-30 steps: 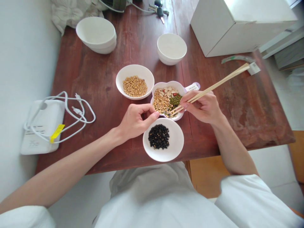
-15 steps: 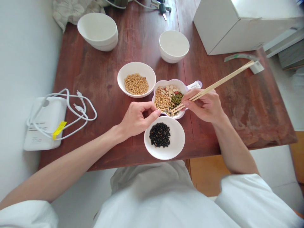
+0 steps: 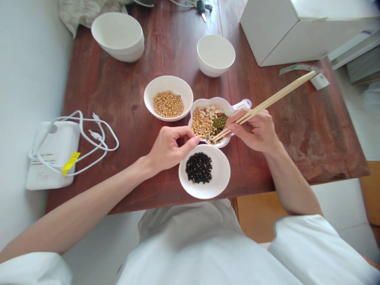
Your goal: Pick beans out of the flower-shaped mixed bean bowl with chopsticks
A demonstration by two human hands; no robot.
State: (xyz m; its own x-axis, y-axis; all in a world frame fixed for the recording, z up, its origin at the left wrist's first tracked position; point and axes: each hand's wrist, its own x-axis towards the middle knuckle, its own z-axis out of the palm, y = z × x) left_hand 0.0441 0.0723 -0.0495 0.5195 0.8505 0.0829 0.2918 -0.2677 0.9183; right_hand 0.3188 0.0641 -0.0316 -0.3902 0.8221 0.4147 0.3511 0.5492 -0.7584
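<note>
The right hand [image 3: 255,128] is curled around a pair of pale wooden chopsticks [image 3: 276,97], slim and straight, their tips dipped among the beans at the near side of a lobed dish [image 3: 220,100]. The left hand [image 3: 170,148] has its thumb and forefinger pinched on that dish's near-left rim, the other fingers folded under. The dish is white and flower-shaped, edged in lilac, with a labelled handle [image 3: 242,105]; inside lie smooth round yellow beans [image 3: 202,123], small green beans [image 3: 219,122] and flat, creamy pieces [image 3: 208,112].

Just in front of it, toward the person, a round glossy bowl [image 3: 221,174] holds shiny black beans [image 3: 198,168]; beyond the left hand, another bowl [image 3: 149,95] holds tan beans [image 3: 168,104]. Farther out on the reddish, streaky wooden table [image 3: 118,103], I see a deeper white bowl [image 3: 215,55], stacked bowls [image 3: 118,35], a sharp-cornered white box [image 3: 267,33] and, off left, a looped white cable [image 3: 113,144] on a white device [image 3: 57,174].
</note>
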